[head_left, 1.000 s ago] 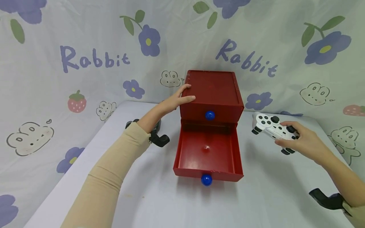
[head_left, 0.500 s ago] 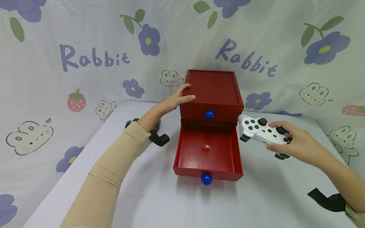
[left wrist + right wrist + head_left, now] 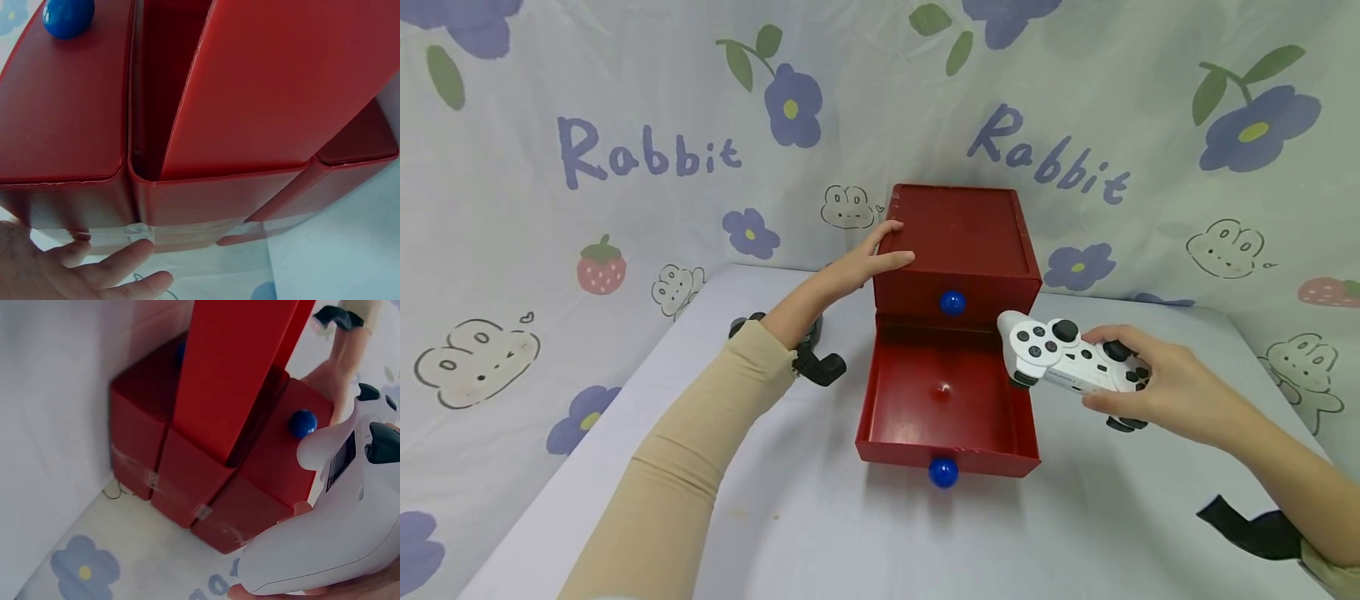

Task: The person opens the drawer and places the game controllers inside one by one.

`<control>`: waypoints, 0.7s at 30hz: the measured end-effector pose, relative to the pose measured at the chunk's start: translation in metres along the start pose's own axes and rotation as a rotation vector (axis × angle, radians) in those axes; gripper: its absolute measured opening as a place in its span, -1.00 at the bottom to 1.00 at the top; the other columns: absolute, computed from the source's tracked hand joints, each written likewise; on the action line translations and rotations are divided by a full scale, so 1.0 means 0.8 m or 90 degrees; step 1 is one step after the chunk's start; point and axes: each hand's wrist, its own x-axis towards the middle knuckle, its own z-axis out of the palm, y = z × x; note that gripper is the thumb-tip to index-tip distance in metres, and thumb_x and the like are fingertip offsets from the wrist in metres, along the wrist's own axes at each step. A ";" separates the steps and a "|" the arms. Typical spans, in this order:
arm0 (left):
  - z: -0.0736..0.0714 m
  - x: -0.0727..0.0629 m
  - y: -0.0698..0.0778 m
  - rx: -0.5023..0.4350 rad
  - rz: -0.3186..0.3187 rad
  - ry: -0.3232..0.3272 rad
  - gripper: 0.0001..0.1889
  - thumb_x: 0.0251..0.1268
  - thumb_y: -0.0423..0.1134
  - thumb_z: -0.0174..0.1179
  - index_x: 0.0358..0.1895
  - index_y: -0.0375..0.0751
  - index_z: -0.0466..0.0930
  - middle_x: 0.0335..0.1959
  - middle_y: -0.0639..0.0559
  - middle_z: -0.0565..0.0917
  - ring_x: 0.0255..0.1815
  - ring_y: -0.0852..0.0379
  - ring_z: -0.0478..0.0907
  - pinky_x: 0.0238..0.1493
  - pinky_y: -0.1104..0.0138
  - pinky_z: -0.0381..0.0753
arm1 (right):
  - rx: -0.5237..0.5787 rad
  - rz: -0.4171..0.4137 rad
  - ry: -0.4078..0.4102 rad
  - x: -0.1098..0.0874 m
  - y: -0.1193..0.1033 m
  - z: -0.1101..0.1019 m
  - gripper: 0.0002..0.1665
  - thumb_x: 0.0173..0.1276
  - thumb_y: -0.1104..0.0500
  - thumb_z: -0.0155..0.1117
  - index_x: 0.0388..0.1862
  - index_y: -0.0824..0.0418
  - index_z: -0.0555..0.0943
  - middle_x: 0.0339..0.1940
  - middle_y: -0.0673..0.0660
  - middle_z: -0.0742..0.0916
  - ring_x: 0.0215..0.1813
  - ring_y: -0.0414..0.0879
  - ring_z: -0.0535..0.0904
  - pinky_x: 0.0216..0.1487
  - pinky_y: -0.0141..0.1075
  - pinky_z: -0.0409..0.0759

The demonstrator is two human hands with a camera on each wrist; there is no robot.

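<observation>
A red cabinet [image 3: 962,229] with blue knobs stands at the back of the table, and the left wrist view shows its three tiers. The middle drawer [image 3: 940,421] is pulled out, with nothing inside it. My left hand [image 3: 853,268] rests on the cabinet's top left edge; in the left wrist view its fingers [image 3: 128,259] lie spread beside the side wall. My right hand [image 3: 1183,387] holds a white game controller [image 3: 1048,354] by its right end, thumb on the near side. The controller's left end overlaps the drawer's right wall in the head view.
A white table [image 3: 790,508] surrounds the cabinet. Close behind it hangs a pale cloth [image 3: 647,75] printed with flowers and rabbits. Black wrist straps [image 3: 1255,529] stick out from both forearms.
My right hand has carried the controller leftward and slightly toward me, from right of the cabinet to the drawer's right side. The left hand, cabinet and drawer have stayed put.
</observation>
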 end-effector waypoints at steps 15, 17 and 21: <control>0.000 -0.001 0.000 0.006 -0.008 0.001 -0.29 0.25 0.03 -0.05 0.41 0.06 -0.14 0.43 -0.02 -0.13 0.38 -0.01 -0.05 0.27 -0.09 0.10 | 0.021 -0.066 -0.017 0.006 -0.033 0.014 -0.26 0.01 0.03 0.44 0.18 0.06 0.36 -0.14 0.19 0.55 -0.19 0.02 0.45 -0.48 -0.32 0.54; 0.001 -0.001 0.000 0.004 -0.006 0.001 -0.29 0.25 0.03 -0.05 0.41 0.04 -0.14 0.42 -0.03 -0.11 0.37 -0.01 -0.04 0.28 -0.07 0.10 | 0.023 -0.073 -0.017 0.008 -0.038 0.018 -0.27 0.00 0.03 0.44 0.17 0.06 0.37 -0.13 0.19 0.55 -0.19 0.03 0.45 -0.47 -0.33 0.55; 0.002 -0.001 0.000 -0.001 -0.003 0.003 -0.29 0.25 0.01 -0.05 0.41 0.02 -0.15 0.40 -0.05 -0.06 0.35 -0.01 0.00 0.29 -0.04 0.11 | 0.033 -0.082 -0.022 0.012 -0.046 0.025 -0.29 -0.01 0.04 0.44 0.15 0.07 0.39 -0.12 0.19 0.55 -0.17 0.04 0.45 -0.45 -0.33 0.57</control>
